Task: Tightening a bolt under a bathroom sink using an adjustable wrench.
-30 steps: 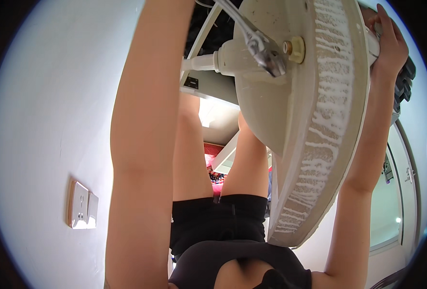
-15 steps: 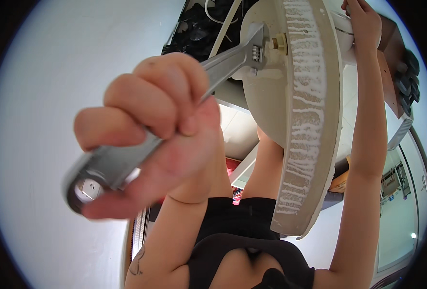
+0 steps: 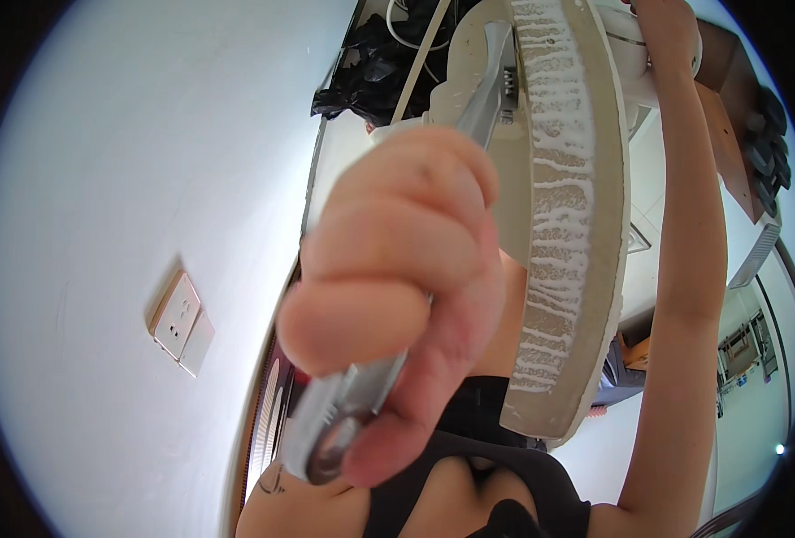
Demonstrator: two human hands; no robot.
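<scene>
My left hand is wrapped round the handle of a steel adjustable wrench, whose ring end shows below my fist. The wrench head sits at the inner side of a heavy beige ceramic basin, which stands on its side with white ridged streaks along its rim band. Behind the jaws, the brass fitting is hidden. At the upper right my right hand is closed over a white cylindrical part on the basin's far side; its fingers are mostly cut off by the picture's top edge.
A white wall with a socket runs along the left. Black plastic bags and a white cable lie at the top. On the right are a brown panel with dark objects and a glass-fronted opening.
My left fist and the wrench handle have swung right and toward the basin, and the wrench is steeper. Its jaws now cover the brass fitting. My right hand has hardly moved.
</scene>
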